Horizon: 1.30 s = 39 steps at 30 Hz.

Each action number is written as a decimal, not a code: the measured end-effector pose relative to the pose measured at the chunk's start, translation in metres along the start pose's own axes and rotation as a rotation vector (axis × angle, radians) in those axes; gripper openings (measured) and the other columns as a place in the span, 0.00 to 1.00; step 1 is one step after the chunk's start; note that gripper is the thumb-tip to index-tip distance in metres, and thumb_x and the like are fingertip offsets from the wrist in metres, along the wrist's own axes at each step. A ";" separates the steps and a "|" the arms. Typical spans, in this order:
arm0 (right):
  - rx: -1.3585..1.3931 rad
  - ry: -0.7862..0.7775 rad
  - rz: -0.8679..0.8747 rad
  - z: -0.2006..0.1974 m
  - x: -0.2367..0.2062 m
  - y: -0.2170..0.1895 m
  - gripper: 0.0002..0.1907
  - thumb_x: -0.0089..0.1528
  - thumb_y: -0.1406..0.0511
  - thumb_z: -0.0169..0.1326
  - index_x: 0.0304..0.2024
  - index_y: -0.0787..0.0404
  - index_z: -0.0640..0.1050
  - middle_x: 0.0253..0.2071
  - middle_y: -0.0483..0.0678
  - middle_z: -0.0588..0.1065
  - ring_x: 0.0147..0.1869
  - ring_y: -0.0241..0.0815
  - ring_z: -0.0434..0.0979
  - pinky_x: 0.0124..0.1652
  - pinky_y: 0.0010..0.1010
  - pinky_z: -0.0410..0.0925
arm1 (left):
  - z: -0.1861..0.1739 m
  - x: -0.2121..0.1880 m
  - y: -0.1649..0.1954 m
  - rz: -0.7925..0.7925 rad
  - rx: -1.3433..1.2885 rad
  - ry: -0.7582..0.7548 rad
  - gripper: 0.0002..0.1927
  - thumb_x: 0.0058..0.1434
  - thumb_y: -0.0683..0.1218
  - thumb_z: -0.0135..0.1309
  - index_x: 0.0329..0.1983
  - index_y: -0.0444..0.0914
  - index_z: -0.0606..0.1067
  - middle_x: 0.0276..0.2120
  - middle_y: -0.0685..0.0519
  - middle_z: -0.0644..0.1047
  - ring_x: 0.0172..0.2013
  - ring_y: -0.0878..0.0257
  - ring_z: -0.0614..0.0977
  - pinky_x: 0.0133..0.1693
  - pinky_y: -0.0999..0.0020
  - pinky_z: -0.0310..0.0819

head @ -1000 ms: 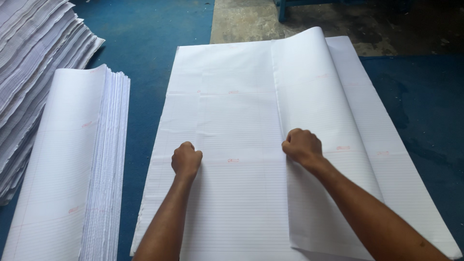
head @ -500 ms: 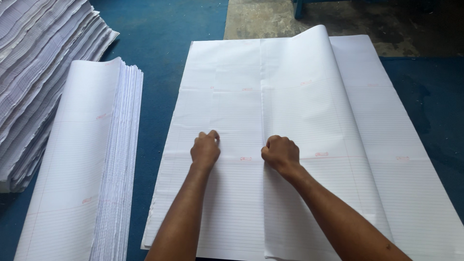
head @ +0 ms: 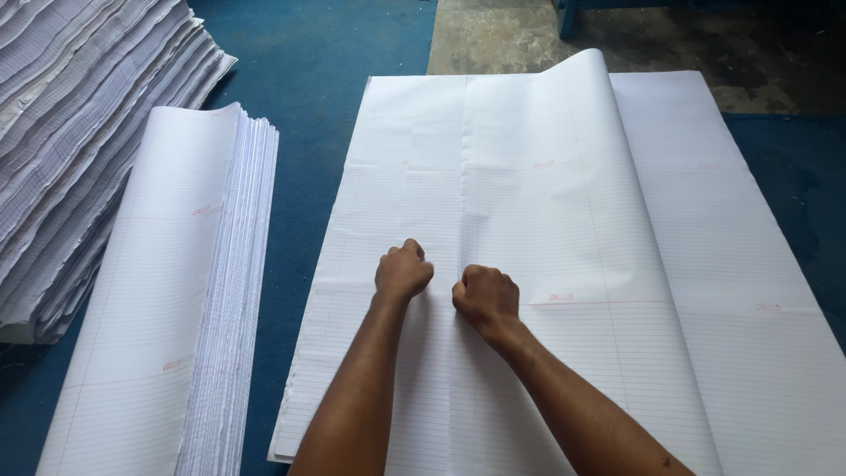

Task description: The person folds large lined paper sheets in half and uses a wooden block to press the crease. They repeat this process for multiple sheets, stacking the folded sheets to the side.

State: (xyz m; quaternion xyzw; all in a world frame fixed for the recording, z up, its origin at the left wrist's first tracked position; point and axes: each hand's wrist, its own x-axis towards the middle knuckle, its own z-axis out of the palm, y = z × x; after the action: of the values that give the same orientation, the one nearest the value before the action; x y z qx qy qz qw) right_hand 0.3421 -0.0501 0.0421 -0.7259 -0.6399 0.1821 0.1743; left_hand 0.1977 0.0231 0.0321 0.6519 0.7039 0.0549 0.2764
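Both hands are balled into fists: left hand [head: 403,272] and right hand [head: 484,298] press side by side on the big ruled sheet [head: 564,203], folded stack [head: 167,291] at nine o'clock.

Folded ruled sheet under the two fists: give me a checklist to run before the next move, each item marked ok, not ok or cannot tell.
1. Both fists on the paper: left hand and right hand are closed and press on the folded ruled sheet. Ok.
2. Fold pressed flat along its whole length: the far end bulges up near the top edge. Not ok.
3. Folded-over edge square with the sheets beneath: it looks slightly angled. Cannot tell.
4. Fingers clear of the crease: hidden in the fists. Cannot tell.
5. Folded stack on the left apart from the work: blue surface shows between. Ok.
6. Loose pile at far left: edges uneven. Not ok.
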 end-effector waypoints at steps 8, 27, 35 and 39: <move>-0.029 0.031 -0.073 0.019 0.006 -0.016 0.11 0.59 0.66 0.50 0.24 0.62 0.79 0.23 0.53 0.79 0.25 0.47 0.80 0.31 0.41 0.74 | -0.019 -0.015 0.028 -0.178 -0.132 -0.218 0.28 0.55 0.67 0.58 0.54 0.50 0.78 0.64 0.46 0.63 0.67 0.47 0.59 0.61 0.39 0.61; -0.312 0.352 -0.156 -0.054 0.026 0.119 0.19 0.55 0.59 0.64 0.47 0.58 0.82 0.51 0.53 0.78 0.62 0.51 0.71 0.64 0.51 0.59 | -0.015 0.006 0.020 -0.220 -0.148 -0.160 0.13 0.55 0.52 0.65 0.42 0.44 0.84 0.51 0.51 0.80 0.62 0.50 0.68 0.61 0.51 0.69; 0.235 0.129 0.290 -0.135 -0.001 0.175 0.44 0.55 0.50 0.56 0.71 0.52 0.61 0.73 0.58 0.56 0.74 0.58 0.57 0.63 0.53 0.62 | 0.006 0.034 0.003 -0.171 -0.180 -0.103 0.12 0.53 0.52 0.67 0.36 0.42 0.84 0.37 0.53 0.84 0.54 0.55 0.76 0.61 0.56 0.67; 0.411 0.085 0.300 -0.131 -0.012 0.168 0.45 0.57 0.51 0.51 0.75 0.51 0.55 0.76 0.57 0.53 0.78 0.57 0.52 0.67 0.52 0.57 | 0.009 0.035 -0.010 -0.153 -0.209 -0.028 0.09 0.54 0.48 0.64 0.34 0.39 0.84 0.35 0.50 0.84 0.45 0.55 0.84 0.54 0.61 0.77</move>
State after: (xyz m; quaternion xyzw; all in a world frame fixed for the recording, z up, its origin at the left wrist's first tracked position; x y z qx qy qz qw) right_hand 0.5503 -0.0848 0.0753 -0.7689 -0.4667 0.3018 0.3160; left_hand 0.1929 0.0523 0.0093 0.5646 0.7381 0.0977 0.3562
